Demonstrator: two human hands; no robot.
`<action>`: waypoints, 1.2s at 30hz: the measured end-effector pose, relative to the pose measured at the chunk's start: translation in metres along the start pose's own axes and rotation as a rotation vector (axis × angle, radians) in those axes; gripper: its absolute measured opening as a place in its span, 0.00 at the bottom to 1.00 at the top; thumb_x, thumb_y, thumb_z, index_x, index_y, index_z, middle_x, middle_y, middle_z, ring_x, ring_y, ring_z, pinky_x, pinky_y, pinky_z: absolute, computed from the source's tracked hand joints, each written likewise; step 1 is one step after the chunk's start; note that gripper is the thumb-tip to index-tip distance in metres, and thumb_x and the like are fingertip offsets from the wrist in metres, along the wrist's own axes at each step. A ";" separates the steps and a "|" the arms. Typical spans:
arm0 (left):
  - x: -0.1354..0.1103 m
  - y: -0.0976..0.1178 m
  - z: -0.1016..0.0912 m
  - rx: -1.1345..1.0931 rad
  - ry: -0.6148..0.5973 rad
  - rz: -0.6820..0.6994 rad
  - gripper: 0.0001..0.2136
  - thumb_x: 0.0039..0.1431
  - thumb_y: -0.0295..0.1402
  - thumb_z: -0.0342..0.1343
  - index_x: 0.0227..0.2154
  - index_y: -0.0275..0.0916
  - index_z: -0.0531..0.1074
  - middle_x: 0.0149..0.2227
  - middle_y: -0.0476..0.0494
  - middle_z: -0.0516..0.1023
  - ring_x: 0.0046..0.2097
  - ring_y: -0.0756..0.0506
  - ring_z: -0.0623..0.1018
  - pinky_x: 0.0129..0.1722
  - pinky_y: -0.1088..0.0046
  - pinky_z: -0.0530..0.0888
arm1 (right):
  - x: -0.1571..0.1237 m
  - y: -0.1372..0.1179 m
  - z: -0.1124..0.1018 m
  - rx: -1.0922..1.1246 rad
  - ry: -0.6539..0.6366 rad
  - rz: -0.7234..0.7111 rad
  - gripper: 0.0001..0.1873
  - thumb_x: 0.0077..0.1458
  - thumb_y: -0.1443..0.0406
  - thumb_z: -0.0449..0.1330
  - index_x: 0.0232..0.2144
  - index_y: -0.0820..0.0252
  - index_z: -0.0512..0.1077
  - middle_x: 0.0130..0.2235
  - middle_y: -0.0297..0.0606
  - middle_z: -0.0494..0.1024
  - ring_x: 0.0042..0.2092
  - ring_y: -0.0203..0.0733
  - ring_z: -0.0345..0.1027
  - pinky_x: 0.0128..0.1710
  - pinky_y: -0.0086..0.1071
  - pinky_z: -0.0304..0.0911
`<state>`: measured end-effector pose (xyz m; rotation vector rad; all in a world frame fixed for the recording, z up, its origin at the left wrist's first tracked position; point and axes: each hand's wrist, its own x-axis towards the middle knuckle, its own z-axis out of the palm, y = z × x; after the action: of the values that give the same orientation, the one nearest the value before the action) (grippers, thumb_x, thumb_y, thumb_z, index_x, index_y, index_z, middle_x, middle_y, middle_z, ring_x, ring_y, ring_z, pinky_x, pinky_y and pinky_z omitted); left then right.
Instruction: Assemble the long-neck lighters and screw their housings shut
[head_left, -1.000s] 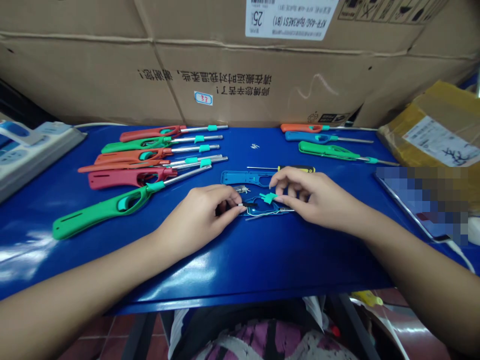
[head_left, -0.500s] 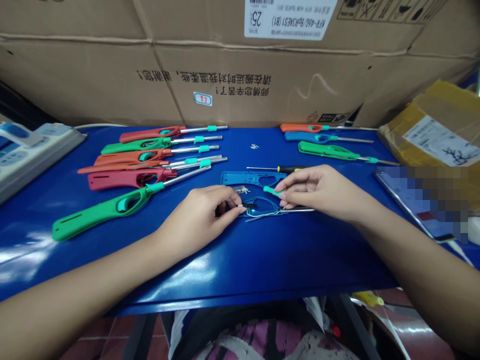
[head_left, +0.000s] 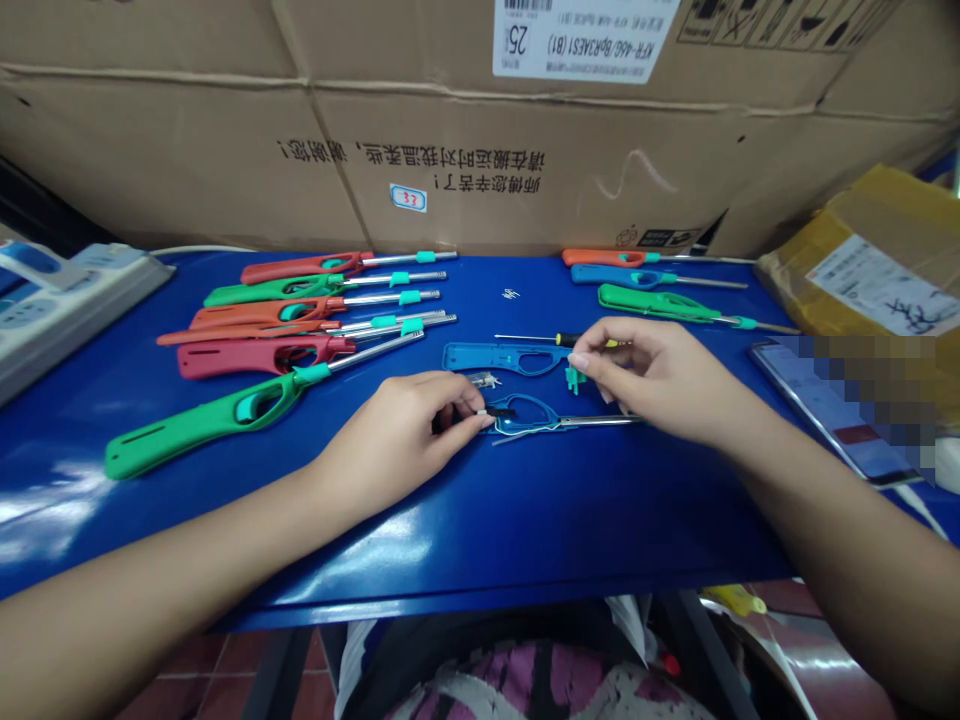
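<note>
My left hand (head_left: 420, 425) is closed in a pinch on a small black-and-white part (head_left: 498, 412) with a white wire. This part lies over an opened blue lighter half (head_left: 541, 404), whose handle end is hidden behind my fingers. A metal tube (head_left: 600, 421) runs right from that half. Between the thumb and fingertips of my right hand (head_left: 652, 385) is a small turquoise trigger (head_left: 574, 380), raised above the lighter half. Behind lies the other blue shell half (head_left: 480, 357). A small clear piece with a white tip (head_left: 486, 380) sits between the two halves.
A screwdriver (head_left: 525, 338) lies behind the shell. Several gas lighters (head_left: 202, 425) are lined up left, with three more (head_left: 660, 300) at back right. A phone (head_left: 825, 410), a taped parcel (head_left: 870, 250), a power strip (head_left: 60, 300) and a large carton (head_left: 225, 170) border the blue table.
My right hand has moved slightly right and up with the trigger, which has turned from lying flat to pointing down. My left hand has stayed in place.
</note>
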<state>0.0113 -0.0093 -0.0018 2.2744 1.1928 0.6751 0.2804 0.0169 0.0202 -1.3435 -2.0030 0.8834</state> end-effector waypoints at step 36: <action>0.000 -0.002 0.001 -0.009 0.012 0.020 0.03 0.63 0.31 0.61 0.35 0.38 0.76 0.30 0.52 0.76 0.28 0.53 0.71 0.28 0.78 0.67 | -0.003 0.013 -0.004 -0.646 -0.097 -0.249 0.14 0.62 0.62 0.59 0.50 0.49 0.74 0.48 0.38 0.74 0.40 0.42 0.72 0.34 0.34 0.62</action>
<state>0.0107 -0.0090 -0.0039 2.2810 1.1716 0.7015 0.2916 0.0187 0.0124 -1.3335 -2.5898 0.1840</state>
